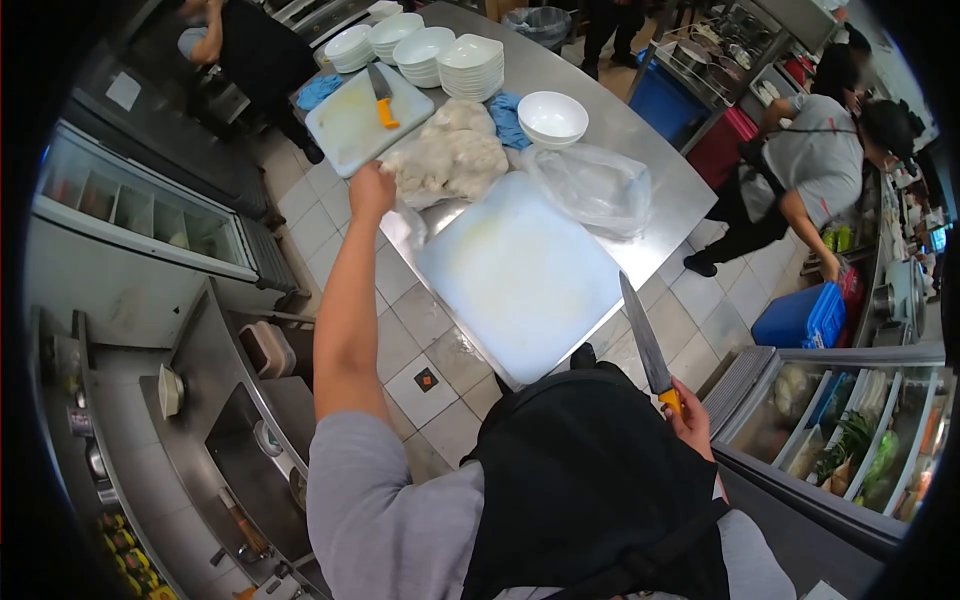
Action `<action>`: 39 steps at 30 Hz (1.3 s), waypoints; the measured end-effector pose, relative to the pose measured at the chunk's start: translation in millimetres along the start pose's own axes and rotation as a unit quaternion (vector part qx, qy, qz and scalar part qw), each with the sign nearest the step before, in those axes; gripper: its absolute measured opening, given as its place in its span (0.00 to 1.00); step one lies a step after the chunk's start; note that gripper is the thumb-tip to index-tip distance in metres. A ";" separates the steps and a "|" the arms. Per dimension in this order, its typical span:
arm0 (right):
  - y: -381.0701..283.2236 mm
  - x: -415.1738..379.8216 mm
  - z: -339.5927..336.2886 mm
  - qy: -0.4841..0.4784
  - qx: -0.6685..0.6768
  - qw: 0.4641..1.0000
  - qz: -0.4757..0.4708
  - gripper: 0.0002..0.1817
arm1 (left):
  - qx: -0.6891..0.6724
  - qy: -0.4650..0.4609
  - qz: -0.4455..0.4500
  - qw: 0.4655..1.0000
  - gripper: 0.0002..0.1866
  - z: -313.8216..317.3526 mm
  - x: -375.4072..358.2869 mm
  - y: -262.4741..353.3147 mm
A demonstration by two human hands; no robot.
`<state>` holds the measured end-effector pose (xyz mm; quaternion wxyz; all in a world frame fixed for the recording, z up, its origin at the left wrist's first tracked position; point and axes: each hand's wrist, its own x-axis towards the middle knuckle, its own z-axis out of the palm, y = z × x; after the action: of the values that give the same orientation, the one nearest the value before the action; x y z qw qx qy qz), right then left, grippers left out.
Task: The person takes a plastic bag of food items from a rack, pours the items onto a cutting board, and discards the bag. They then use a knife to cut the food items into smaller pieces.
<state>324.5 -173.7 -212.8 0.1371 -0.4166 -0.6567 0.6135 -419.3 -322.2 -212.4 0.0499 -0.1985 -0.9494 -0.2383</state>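
My right hand (690, 420) is closed round the yellow handle of a long kitchen knife (645, 335), its blade pointing up and away beside the table's near corner. My left hand (373, 190) is closed at the near left edge of a clear plastic bag (410, 185) full of pale, lumpy food; its fingertips are partly hidden. In front of me lies a large white cutting board (520, 275) with faint yellow stains. Beyond the left hand, a second cutting board (350, 135) carries another yellow-handled knife (383, 100).
Stacked white bowls (470, 65) stand at the table's far side, near a single stack of round bowls (553, 118) and blue cloths (508, 120). A crumpled clear bag (595, 185) lies right. A co-worker (815, 150) bends at the right. An open chilled drawer (840, 430) holds vegetables.
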 end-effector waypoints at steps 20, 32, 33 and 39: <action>-4.7 116.9 -3.2 -0.153 -0.258 0.954 0.010 0.38 | -0.176 -0.346 -0.174 0.905 0.37 74.3 -272.5 74.4; 27.7 127.0 -24.6 -0.157 -0.309 0.935 -0.075 0.41 | -0.080 -0.066 0.109 0.989 0.18 215.2 -232.3 61.9; 26.8 121.6 -23.9 -0.161 -0.315 0.934 -0.060 0.41 | -0.089 -0.091 0.077 0.989 0.18 207.6 -236.1 61.8; 27.4 105.9 -18.5 -0.157 -0.272 0.950 -0.009 0.38 | -0.645 -0.173 -0.282 0.689 0.23 146.3 -240.5 133.2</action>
<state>282.4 -87.9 -269.2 -0.0804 -0.3307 -0.8155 0.4682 -145.5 -230.5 -329.3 -0.3255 0.0578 -0.5647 -0.7562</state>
